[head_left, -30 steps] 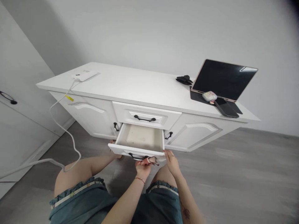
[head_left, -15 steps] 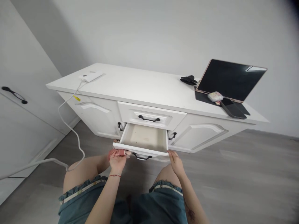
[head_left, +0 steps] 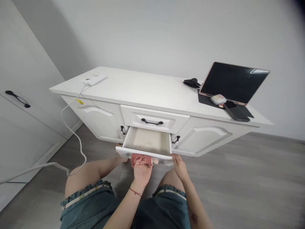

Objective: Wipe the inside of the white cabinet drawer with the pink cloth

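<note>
The lower middle drawer [head_left: 147, 143] of a white cabinet [head_left: 133, 86] is pulled out, with only small specks on its pale bottom. My left hand [head_left: 142, 173] is closed on a pink cloth [head_left: 140, 159], which lies against the drawer's front panel and covers its handle. At the drawer's right front corner, my right hand [head_left: 179, 167] has its fingers wrapped on the panel's edge. Above, the upper drawer [head_left: 152, 121] with a black handle is closed.
On the cabinet top stand a tablet [head_left: 234, 82], a phone [head_left: 235, 111], a small case [head_left: 218, 99], a black hair clip [head_left: 192, 83] and a white device [head_left: 94, 79]. Its white cable [head_left: 79, 143] hangs at the left, beside a wardrobe [head_left: 30, 127].
My left hand has moved right along the drawer front with the pink cloth, from the left corner to over the handle. My right hand has stayed at the right corner.
</note>
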Tool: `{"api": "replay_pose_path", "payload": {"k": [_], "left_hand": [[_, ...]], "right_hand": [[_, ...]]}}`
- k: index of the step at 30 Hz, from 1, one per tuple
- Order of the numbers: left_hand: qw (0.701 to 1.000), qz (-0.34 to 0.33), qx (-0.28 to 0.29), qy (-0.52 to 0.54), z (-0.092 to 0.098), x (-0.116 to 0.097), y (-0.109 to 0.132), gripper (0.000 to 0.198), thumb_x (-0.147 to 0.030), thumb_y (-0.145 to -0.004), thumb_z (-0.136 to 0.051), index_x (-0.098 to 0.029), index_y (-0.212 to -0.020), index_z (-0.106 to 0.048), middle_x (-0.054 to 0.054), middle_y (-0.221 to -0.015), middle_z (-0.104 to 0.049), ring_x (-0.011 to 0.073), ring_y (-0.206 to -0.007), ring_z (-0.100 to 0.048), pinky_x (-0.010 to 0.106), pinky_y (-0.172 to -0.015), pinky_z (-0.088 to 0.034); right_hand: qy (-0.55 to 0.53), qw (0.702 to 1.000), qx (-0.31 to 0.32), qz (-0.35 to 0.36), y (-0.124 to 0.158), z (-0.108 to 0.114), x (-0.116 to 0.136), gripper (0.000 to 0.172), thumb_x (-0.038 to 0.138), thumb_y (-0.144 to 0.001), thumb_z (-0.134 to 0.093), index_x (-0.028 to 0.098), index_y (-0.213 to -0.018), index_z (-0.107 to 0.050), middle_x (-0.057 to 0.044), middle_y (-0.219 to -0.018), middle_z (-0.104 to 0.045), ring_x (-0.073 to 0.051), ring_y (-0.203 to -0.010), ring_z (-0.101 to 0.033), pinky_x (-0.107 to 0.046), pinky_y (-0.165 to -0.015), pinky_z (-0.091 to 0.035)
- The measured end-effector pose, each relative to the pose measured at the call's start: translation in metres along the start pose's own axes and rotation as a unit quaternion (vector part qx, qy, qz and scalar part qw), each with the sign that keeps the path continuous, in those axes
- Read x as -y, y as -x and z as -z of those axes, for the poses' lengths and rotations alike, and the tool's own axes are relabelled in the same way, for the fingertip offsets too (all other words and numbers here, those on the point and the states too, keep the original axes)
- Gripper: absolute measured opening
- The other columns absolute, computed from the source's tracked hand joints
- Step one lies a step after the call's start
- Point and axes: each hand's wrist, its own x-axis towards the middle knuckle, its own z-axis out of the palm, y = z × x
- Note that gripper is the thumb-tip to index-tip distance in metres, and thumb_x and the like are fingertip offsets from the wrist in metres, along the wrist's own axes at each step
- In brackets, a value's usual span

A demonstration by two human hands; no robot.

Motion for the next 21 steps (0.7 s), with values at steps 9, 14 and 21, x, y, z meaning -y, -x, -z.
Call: {"api": "replay_pose_path", "payload": {"k": [9,14,21], "left_hand": [[0.997,0.03,-0.033,-0.056,0.027,-0.048,0.016,0.025,-0.012,-0.082,-0.044,-0.016,-0.08,-0.069,0.008,-0.083,-0.073,0.022,-0.086,-0.067,0.038,-0.078,-0.051],[0.99,0.068,-0.069,-0.107,0.039,-0.112,0.057,0.031,-0.007,-0.078,-0.041,-0.012,-0.085,-0.071,0.013,-0.091,-0.073,0.0237,-0.092,-0.067,0.038,-0.089,-0.048],[0.96,0.001,-0.2,-0.194,0.023,-0.186,0.116,0.016,-0.006,-0.059,-0.059,-0.02,-0.063,-0.066,0.002,-0.066,-0.072,0.0235,-0.066,-0.069,0.043,-0.076,-0.054]], "right_hand": [[0.025,0.999,0.005,0.027,0.008,0.0,-0.002,0.04,0.052,-0.083,-0.05,0.021,-0.106,-0.06,-0.008,-0.108,-0.061,-0.024,-0.101,-0.059,-0.035,-0.087,-0.046],[0.059,0.996,-0.065,0.016,0.017,-0.004,0.003,0.053,0.059,-0.082,-0.048,0.021,-0.117,-0.052,-0.011,-0.12,-0.054,-0.027,-0.112,-0.051,-0.041,-0.095,-0.041],[-0.044,0.967,-0.184,-0.17,0.039,-0.048,0.035,0.04,0.06,-0.074,-0.049,0.021,-0.085,-0.048,-0.014,-0.089,-0.058,-0.033,-0.092,-0.057,-0.047,-0.083,-0.045]]}}
